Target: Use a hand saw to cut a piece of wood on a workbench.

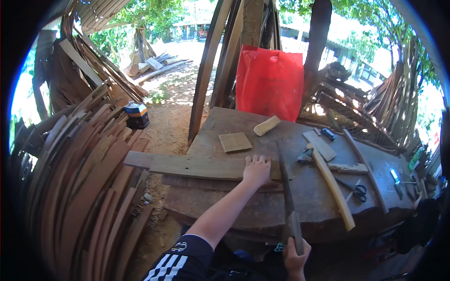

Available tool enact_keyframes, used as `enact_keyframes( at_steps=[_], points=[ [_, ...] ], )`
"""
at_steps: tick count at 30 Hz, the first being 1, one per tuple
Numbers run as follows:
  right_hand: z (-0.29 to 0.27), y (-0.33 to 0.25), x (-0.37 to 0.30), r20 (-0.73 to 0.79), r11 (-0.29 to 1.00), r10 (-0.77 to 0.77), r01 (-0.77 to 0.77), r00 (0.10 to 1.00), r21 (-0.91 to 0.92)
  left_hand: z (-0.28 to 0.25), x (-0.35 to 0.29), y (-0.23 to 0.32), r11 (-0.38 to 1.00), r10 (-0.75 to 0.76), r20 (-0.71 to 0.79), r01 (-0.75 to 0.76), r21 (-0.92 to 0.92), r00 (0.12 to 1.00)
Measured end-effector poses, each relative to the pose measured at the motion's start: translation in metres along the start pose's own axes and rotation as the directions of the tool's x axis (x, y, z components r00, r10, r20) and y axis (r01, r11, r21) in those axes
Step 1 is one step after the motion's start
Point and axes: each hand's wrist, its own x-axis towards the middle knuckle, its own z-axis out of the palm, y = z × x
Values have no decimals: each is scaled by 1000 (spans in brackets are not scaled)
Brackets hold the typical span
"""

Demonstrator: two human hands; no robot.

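Observation:
A long wooden plank (201, 167) lies across the table, its left end jutting past the table's edge. My left hand (257, 171) presses on it near its right end, fingers bent over the far edge. Under it lies another board (211, 183), partly covered. My right hand (296, 256) is closed round the handle of a hand saw (287, 187). The saw's long dark blade points away from me and crosses the plank's right end, just right of my left hand. Whether its teeth touch the wood I cannot tell.
A square wood piece (235, 143) and a short wood block (267, 126) lie beyond the plank. On the right are a curved wood strip (333, 187), scissors (359, 191) and a hammer (306, 154). A red bag (269, 82) stands behind; stacked boards (93, 187) fill the left.

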Motion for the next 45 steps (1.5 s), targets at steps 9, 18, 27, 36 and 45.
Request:
enact_keyframes(
  at_steps=[9,18,27,36,45],
  points=[
    [39,-10,47,63,989,12,-21,998,145,3,-14,-2,998,69,79,-70,5,994],
    [37,2,97,76,987,25,-37,997,156,0,4,-9,998,-55,67,54,15,996],
    [14,-3,48,49,943,-244,249,968,-219,39,17,-3,996,19,-66,-12,93,998],
    [-1,-2,14,28,954,-252,253,967,-160,-6,16,3,999,-24,38,23,40,999],
    [17,-24,34,82,979,-86,99,993,-180,-13,12,4,999,-31,122,28,30,992]
  ],
)
